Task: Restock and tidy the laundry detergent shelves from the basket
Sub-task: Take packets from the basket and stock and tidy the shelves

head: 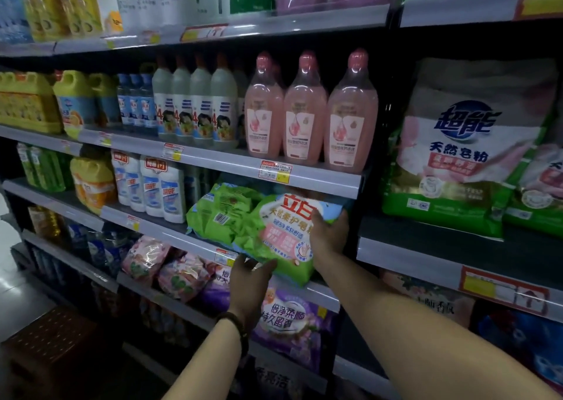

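The green plastic washing-powder bag [280, 232] overhangs the grey metal shelf [323, 292] at its front edge; the right hand [329, 235] grips its right side, the left hand [249, 278] clasps its lower left corner.

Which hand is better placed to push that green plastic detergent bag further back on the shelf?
Probably the left hand: it cups the overhanging front edge of the green plastic detergent bag, while the right hand holds its side.

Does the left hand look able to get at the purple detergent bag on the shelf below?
Likely yes: the purple detergent bag lies just below the left hand, nothing before it, but that hand now holds the green detergent bag.
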`<act>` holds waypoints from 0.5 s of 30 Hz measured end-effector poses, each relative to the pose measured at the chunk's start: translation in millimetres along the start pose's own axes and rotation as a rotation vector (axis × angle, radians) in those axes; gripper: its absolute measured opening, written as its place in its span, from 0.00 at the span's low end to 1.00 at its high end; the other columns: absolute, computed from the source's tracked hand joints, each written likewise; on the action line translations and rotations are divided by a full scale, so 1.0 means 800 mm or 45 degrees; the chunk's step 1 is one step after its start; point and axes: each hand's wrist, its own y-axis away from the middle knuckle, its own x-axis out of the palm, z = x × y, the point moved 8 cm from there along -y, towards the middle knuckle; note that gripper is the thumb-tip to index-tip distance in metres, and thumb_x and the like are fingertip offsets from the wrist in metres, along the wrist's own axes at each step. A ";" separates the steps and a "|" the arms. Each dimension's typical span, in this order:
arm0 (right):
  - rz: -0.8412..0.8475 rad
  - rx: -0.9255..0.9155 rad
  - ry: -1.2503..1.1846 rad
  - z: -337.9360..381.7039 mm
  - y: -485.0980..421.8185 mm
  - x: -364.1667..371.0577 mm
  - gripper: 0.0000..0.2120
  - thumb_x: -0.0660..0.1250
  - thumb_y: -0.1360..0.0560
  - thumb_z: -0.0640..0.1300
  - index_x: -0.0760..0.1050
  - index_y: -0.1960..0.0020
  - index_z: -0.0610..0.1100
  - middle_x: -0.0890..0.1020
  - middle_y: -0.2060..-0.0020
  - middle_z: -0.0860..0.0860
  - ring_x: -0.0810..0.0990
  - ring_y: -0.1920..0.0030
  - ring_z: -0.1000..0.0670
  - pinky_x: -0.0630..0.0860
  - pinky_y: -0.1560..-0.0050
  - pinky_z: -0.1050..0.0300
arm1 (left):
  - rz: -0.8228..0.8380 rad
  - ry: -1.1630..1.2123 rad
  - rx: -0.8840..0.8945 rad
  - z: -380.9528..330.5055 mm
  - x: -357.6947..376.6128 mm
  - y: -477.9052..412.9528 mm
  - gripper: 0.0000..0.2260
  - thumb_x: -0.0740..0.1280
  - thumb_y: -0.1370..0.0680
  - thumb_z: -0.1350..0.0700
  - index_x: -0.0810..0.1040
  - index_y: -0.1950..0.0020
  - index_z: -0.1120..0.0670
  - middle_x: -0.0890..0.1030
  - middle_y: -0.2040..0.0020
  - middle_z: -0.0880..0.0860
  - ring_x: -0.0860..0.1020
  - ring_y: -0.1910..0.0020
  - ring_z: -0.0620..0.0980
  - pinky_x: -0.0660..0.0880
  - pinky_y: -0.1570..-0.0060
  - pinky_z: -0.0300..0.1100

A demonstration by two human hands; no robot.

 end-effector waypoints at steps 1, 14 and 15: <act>-0.026 -0.002 0.005 0.003 -0.007 0.001 0.22 0.74 0.26 0.54 0.74 0.36 0.49 0.85 0.44 0.45 0.87 0.49 0.40 0.85 0.48 0.37 | 0.032 -0.140 0.068 0.000 0.006 -0.005 0.11 0.77 0.25 0.64 0.80 0.45 0.59 0.86 0.50 0.56 0.84 0.48 0.60 0.78 0.54 0.43; -0.022 -0.315 0.563 -0.005 -0.048 0.004 0.18 0.65 0.17 0.55 0.65 0.35 0.46 0.80 0.37 0.40 0.82 0.39 0.37 0.80 0.39 0.40 | 0.299 -1.740 0.701 0.055 0.070 -0.024 0.45 0.51 0.23 0.29 0.56 0.14 0.57 0.55 0.14 0.61 0.53 0.15 0.63 0.58 0.19 0.62; -0.011 -0.334 0.594 -0.005 -0.038 0.003 0.18 0.64 0.17 0.55 0.62 0.35 0.47 0.79 0.37 0.40 0.82 0.41 0.37 0.81 0.41 0.40 | 0.305 -1.794 0.691 0.060 0.068 -0.024 0.46 0.48 0.23 0.27 0.53 0.14 0.57 0.52 0.13 0.59 0.50 0.14 0.61 0.54 0.18 0.62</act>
